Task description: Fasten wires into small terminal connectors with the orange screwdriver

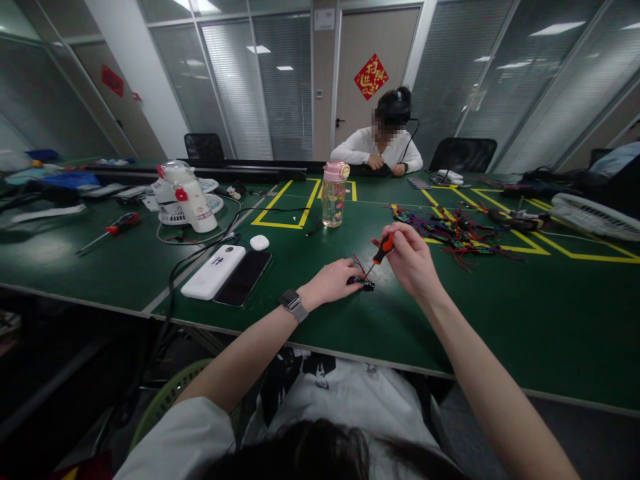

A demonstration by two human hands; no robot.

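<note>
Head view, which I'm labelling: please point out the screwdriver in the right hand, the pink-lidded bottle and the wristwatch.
Screwdriver [383, 251]: head view, on its orange-and-black handle.
Pink-lidded bottle [333, 199]: head view, on its see-through body.
Wristwatch [289, 299]: head view, on its dark face.

1. Toward twelve o'clock, near the middle, a pink-lidded bottle [333, 199] stood upright on the green counter [550, 320].
2. At nine o'clock lay a small white case [259, 242].
3. Between eight and nine, a dark phone [243, 279] lay just beside a white device [214, 272].
4. At one o'clock, a red diamond sign [371, 77] hung on a door [385, 33].
5. At two o'clock stood a black chair [465, 155].
</note>
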